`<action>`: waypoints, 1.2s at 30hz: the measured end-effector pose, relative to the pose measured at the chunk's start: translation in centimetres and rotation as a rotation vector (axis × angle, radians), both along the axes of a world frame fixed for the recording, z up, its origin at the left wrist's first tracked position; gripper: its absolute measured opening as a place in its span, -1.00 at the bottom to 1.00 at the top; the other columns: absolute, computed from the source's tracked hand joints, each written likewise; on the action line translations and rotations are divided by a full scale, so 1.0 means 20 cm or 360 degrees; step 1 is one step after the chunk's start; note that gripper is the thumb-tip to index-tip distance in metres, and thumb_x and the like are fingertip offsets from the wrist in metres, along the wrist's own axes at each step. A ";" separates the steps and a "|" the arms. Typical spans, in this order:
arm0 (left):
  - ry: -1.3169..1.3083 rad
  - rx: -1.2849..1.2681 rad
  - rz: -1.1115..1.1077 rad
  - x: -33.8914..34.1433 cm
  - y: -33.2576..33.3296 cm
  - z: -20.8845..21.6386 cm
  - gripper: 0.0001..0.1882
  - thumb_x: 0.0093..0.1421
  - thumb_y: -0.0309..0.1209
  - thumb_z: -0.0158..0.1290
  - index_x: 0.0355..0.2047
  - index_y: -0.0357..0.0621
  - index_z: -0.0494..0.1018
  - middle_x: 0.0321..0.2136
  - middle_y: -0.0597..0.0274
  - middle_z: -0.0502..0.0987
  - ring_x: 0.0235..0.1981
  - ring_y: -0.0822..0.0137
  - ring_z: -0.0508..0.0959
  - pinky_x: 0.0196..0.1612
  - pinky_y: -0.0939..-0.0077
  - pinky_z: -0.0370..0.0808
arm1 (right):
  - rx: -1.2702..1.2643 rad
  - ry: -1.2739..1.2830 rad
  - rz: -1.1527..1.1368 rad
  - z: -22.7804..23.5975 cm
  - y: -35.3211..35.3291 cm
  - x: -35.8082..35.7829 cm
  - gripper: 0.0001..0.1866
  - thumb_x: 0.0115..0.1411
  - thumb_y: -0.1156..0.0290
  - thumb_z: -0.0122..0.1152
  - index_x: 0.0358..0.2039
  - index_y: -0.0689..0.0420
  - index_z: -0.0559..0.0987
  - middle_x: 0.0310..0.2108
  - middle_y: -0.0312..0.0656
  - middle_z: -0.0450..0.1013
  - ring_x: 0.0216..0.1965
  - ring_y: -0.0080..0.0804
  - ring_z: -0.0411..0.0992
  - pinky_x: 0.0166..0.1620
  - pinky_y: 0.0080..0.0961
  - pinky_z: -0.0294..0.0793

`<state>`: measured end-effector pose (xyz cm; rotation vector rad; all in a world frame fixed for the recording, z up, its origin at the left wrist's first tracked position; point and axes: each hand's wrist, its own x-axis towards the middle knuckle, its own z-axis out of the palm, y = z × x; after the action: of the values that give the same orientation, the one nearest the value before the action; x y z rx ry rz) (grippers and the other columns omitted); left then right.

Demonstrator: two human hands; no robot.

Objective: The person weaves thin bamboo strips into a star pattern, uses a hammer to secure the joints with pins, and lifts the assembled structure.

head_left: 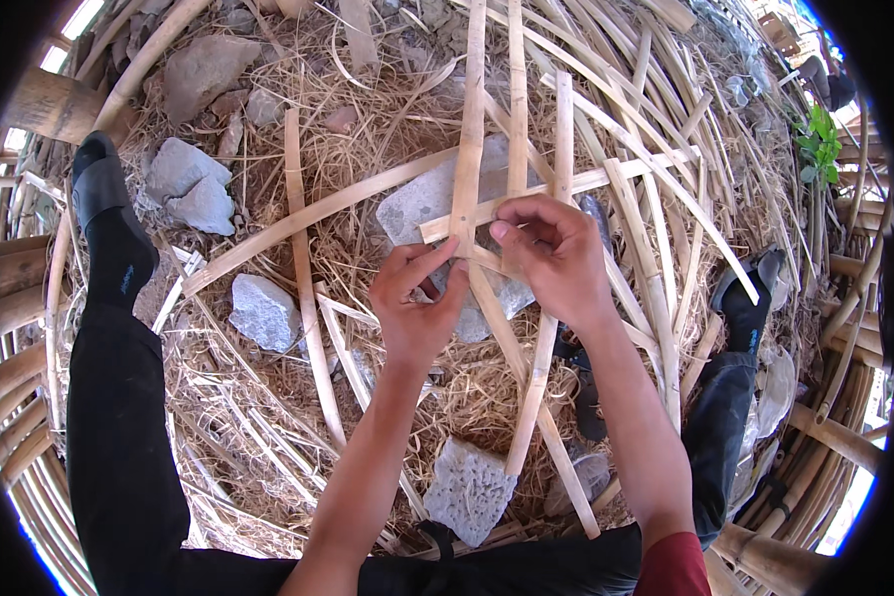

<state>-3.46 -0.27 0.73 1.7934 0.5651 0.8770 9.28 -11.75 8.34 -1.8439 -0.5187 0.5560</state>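
**Bamboo strips crossed and pinched over a straw-covered floor**

Dry straw and shavings cover the ground, with grey stones scattered over it: one flat stone lies under the crossing strips, another sits to the left, and a rough block rests near the lower edge between the forearms. Thick bamboo poles line the left rim, and a fan of split bamboo slats spreads toward the upper right.

At the centre, several long bamboo strips cross one another. An upright strip runs from the top edge down to the hands, and a crosswise strip lies over it, angled up to the right.

The left hand has its thumb and forefinger closed on the upright strip right at the crossing. The right hand is curled over the same spot, its fingers bent and pressed onto the strips, touching the left hand's fingertips.

Legs in black trousers spread to either side, a black shoe at upper left and another shoe at right.
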 end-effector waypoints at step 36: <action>-0.0080 -0.0142 0.0277 0.01 -0.10 -0.03 -0.62 0.05 -0.57 0.31 -0.08 -0.02 0.71 -0.29 0.29 0.64 -0.42 0.53 0.55 -0.44 0.61 0.40 | -0.0027 -0.0924 0.0437 0.02 0.10 -0.01 -0.89 0.19 0.57 0.32 -0.25 0.23 0.69 -0.41 0.00 0.62 -0.42 -0.15 0.65 -0.34 -0.39 0.61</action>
<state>-3.17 -2.29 0.04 1.6551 0.7249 0.9967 8.99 -9.67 8.66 -1.9567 -1.1680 0.1902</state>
